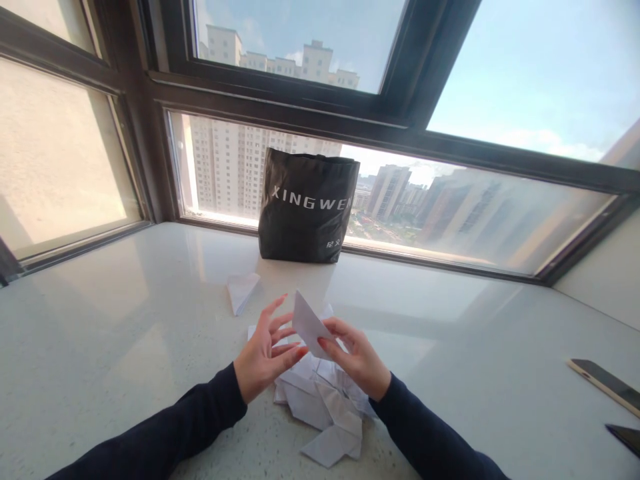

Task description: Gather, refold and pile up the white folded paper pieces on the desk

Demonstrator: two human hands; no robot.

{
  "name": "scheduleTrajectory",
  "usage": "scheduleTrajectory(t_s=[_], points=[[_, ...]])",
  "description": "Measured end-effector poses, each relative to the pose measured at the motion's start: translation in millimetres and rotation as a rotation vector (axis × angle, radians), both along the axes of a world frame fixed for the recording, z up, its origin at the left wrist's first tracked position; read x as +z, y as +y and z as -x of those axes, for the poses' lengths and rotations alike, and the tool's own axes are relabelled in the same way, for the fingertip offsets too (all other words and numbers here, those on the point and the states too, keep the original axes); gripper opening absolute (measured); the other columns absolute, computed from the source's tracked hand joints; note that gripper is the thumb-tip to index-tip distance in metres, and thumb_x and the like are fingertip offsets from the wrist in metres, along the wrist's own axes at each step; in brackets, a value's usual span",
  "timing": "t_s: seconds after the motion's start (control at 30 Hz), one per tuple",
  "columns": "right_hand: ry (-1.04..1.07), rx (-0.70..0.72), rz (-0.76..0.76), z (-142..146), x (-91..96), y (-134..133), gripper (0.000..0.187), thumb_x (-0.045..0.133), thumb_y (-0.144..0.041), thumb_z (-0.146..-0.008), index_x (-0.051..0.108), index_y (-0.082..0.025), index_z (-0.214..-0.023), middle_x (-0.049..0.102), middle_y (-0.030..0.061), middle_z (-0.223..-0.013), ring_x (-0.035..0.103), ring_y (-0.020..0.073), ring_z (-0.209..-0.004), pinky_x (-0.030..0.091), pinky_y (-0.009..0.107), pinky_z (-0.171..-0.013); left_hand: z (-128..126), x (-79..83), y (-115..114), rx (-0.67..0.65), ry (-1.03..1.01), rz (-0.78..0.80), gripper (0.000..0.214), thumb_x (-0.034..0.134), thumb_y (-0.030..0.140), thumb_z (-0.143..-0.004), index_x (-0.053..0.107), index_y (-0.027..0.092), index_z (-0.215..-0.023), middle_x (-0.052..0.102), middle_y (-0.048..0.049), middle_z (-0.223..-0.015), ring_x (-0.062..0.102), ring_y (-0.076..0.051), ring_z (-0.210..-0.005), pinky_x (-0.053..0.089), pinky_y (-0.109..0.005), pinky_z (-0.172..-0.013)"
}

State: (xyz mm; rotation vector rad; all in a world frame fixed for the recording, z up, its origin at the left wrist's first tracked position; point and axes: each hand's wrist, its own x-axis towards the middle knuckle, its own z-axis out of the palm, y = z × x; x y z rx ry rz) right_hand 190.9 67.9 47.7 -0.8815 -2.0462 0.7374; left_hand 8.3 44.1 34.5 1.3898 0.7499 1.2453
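Observation:
My right hand (pixel 356 359) pinches a folded white paper piece (pixel 309 325) and holds it up above the white counter (pixel 125 333). My left hand (pixel 265 353) is beside it with fingers spread, the fingertips touching the paper's lower edge. Under both hands lies a pile of folded white papers (pixel 325 413). One more folded paper (pixel 243 290) lies alone farther back on the left. Both arms wear dark sleeves.
A black bag (pixel 306 207) with white lettering stands at the window at the back of the counter. A phone (pixel 607 385) lies at the right edge, with a dark object (pixel 625 437) just below it. Dark window frames close off the back and left.

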Motion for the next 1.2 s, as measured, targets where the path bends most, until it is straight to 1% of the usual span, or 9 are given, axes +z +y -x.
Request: scheduleTrajectory(t_s=[0.1,0.2,0.3,0.4,0.53,0.73,0.9,1.1,1.2], points=[[-0.016,0.094,0.062,9.3,-2.0,-2.0,0.017,0.047,-0.027,-0.079,0.06,-0.019,-0.087,0.062,0.0019,-0.077,0.054,0.0163,-0.071,0.042,0.028,-0.067,-0.2,1.2,3.9,-0.024,-0.09,0.13,0.058,0.069,0.036,-0.062,0.046,0.018,-0.112,0.056,-0.0103,-0.111,0.053,-0.023,-0.1,0.045,-0.031,-0.08],[-0.08,-0.03,-0.02,5.8,-7.5,9.3,0.024,0.039,-0.026,-0.084,0.061,-0.02,-0.09,0.063,0.0029,-0.08,0.055,0.0167,-0.075,0.043,0.029,-0.069,1.0,-3.0,8.5,-0.005,-0.093,0.334,0.042,0.07,0.038,-0.057,0.06,0.014,-0.089,0.065,-0.0063,-0.088,0.061,-0.02,-0.081,0.05,-0.026,-0.067],[-0.135,-0.172,-0.11,-8.4,-15.1,27.4,0.033,0.033,-0.014,-0.082,0.055,-0.022,-0.106,0.06,0.0055,-0.1,0.049,0.0198,-0.097,0.038,0.037,-0.084,3.0,-11.3,13.0,0.089,-0.155,0.467,0.04,0.073,0.034,-0.055,0.058,0.014,-0.087,0.066,-0.0036,-0.079,0.063,-0.016,-0.069,0.051,-0.021,-0.055],[-0.268,-0.128,-0.125,-21.9,-23.6,39.3,0.056,0.035,-0.001,-0.07,0.046,-0.026,-0.118,0.052,0.0027,-0.118,0.032,0.0211,-0.118,0.019,0.046,-0.097,5.0,-15.9,15.6,0.095,-0.181,0.51,0.036,0.072,0.029,-0.058,0.055,0.014,-0.086,0.065,-0.0038,-0.074,0.064,-0.017,-0.068,0.051,-0.02,-0.055],[-0.465,-0.093,-0.153,-26.8,-30.2,40.0,0.065,0.037,0.003,-0.059,0.05,-0.027,-0.115,0.056,0.0015,-0.111,0.033,0.0206,-0.117,0.005,0.046,-0.101,5.2,-13.5,14.6,0.085,-0.212,0.538,0.033,0.071,0.022,-0.06,0.053,0.014,-0.086,0.065,-0.0033,-0.073,0.065,-0.016,-0.067,0.052,-0.019,-0.055],[-0.293,-0.321,-0.128,-33.7,-29.4,42.9,0.042,0.044,-0.005,-0.056,0.063,-0.021,-0.091,0.053,0.0045,-0.08,0.048,0.0215,-0.081,0.035,0.042,-0.082,3.8,-11.6,12.2,0.132,-0.226,0.536,0.029,0.066,0.016,-0.064,0.051,0.014,-0.089,0.065,-0.0035,-0.073,0.065,-0.016,-0.065,0.052,-0.019,-0.054],[-0.038,-0.458,-0.072,-39.9,-25.4,49.2,0.024,0.045,-0.019,-0.07,0.061,-0.015,-0.087,0.052,0.0042,-0.072,0.049,0.0168,-0.062,0.043,0.031,-0.057,4.4,-12.0,13.9,0.122,-0.222,0.534,0.036,0.067,0.017,-0.063,0.048,0.015,-0.093,0.065,-0.0033,-0.075,0.065,-0.017,-0.067,0.052,-0.02,-0.055],[0.223,-0.243,0.05,-6.1,-15.3,20.6,0.037,0.047,-0.032,-0.079,0.047,-0.018,-0.113,0.06,0.0031,-0.078,0.057,0.0148,-0.067,0.046,0.026,-0.059,2.9,-12.4,12.5,0.07,-0.198,0.479,0.052,0.071,0.024,-0.055,0.042,0.016,-0.098,0.063,-0.0025,-0.076,0.064,-0.019,-0.07,0.051,-0.025,-0.062],[0.279,-0.118,0.12,10.5,-16.9,5.7,0.033,0.05,-0.028,-0.078,0.049,-0.019,-0.11,0.061,0.003,-0.079,0.057,0.0147,-0.07,0.047,0.027,-0.064,1.2,-10.4,9.7,0.021,-0.184,0.426,0.06,0.073,0.026,-0.05,0.04,0.015,-0.099,0.063,-0.0027,-0.075,0.063,-0.019,-0.069,0.051,-0.028,-0.064]])
